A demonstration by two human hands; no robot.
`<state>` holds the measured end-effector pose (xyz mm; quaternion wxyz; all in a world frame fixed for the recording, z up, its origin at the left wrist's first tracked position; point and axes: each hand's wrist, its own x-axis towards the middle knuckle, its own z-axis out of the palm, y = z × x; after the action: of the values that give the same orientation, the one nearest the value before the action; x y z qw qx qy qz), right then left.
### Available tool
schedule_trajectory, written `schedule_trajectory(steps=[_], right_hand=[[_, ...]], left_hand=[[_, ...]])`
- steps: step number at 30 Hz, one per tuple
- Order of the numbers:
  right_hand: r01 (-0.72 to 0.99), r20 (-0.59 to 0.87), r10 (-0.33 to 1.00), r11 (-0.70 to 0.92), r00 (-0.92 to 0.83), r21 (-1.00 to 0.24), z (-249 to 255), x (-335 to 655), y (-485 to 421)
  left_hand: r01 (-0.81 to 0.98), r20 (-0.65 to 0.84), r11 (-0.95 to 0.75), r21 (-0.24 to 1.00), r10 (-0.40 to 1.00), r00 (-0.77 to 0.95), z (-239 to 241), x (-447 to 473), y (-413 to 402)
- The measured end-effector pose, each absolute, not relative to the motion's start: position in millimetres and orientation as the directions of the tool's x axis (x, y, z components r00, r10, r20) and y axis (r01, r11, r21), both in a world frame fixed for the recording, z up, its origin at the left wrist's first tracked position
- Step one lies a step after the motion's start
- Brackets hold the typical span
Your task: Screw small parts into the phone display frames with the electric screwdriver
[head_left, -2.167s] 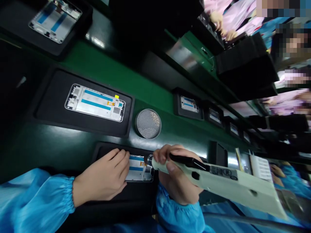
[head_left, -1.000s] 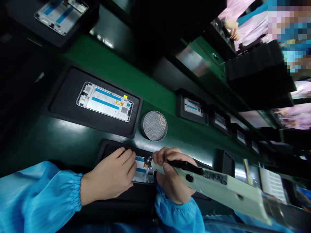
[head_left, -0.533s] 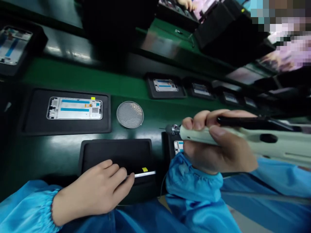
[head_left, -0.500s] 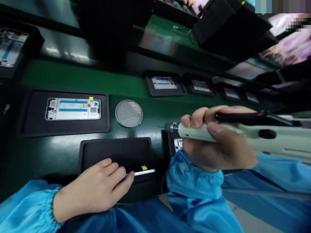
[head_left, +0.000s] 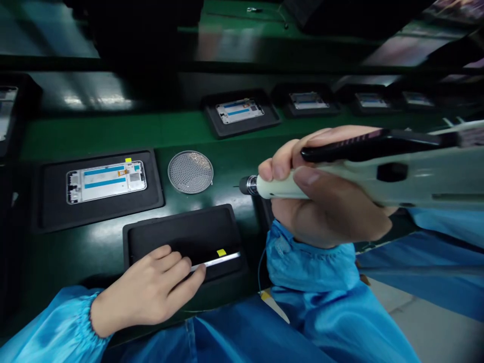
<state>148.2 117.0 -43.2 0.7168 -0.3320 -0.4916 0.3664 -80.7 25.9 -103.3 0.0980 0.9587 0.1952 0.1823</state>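
L hand (head_left: 149,287), half-curled, is pinching a slim silver phone frame (head_left: 217,261) w/ yellow tab (head_left: 221,252) edge-on over the black rectangular tray (head_left: 170,237), prob tipped for grip. R hand (head_left: 333,209) is wrapping a pale-green electric driver (head_left: 427,176) off tray's far-right corner, imo keeping its nose (head_left: 248,185) clear.

Dim o/all, glare on green bench (head_left: 108,233), near-black shadows up top, edges stretched, far R soft

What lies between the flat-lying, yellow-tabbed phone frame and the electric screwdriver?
In the head view: the black tray rim, then the perforated round dish with tiny shiny pieces, then green tabletop, before the electric screwdriver.
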Motion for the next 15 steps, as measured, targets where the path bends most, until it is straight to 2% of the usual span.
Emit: schedule_trajectory(steps=[8,15], right_hand=[[-0.174,0.478,0.838,0.528,0.263,-0.831,-44.7,144.7,116.8],[-0.21,0.488,0.828,0.548,0.277,-0.81,-47.1,143.2,116.3]], left_hand=[[0.349,0.291,-0.904,0.246,0.413,0.863,-101.9,-80.2,25.1],[0.352,0.147,-0.92,0.173,0.378,0.914,-90.8,-74.4,27.3]])
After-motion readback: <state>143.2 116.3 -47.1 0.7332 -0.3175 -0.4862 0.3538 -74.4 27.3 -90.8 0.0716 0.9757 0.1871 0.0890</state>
